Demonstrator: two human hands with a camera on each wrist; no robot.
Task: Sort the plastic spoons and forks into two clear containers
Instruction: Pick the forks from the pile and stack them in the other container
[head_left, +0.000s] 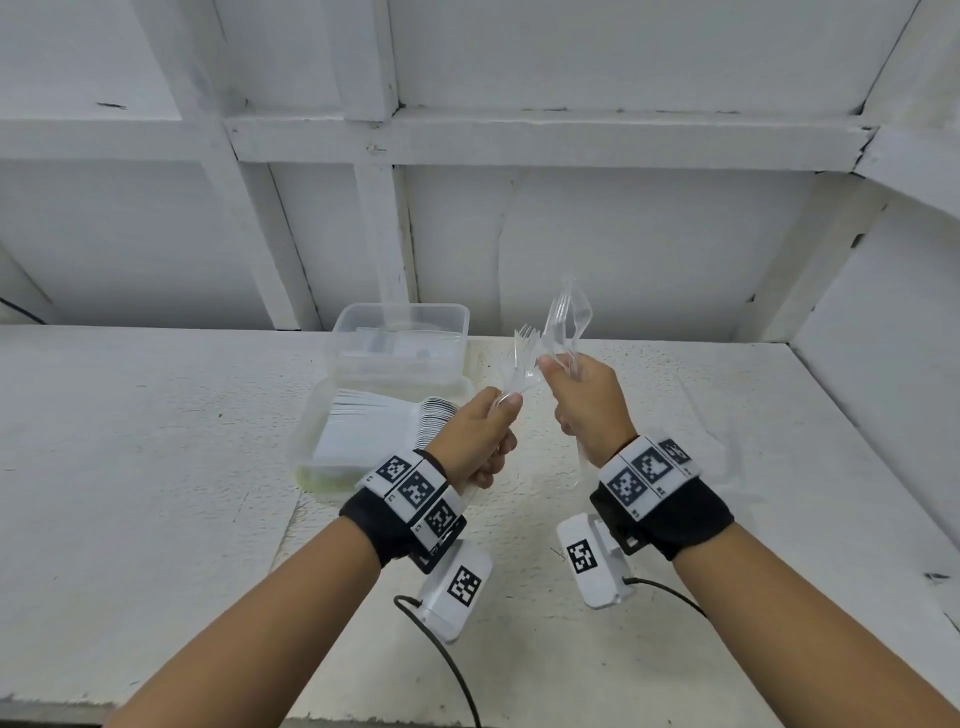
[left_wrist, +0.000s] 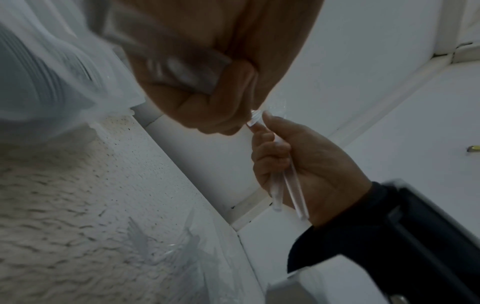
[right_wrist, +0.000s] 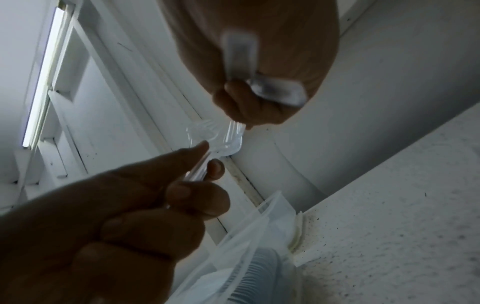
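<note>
Left hand (head_left: 475, 439) grips forks (head_left: 522, 358) | right hand (head_left: 587, 402) grips spoons (head_left: 569, 317)

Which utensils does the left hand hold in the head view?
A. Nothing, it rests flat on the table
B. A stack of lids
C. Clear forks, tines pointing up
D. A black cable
C: the left hand grips clear forks whose tines point up, close beside the right hand.
</note>
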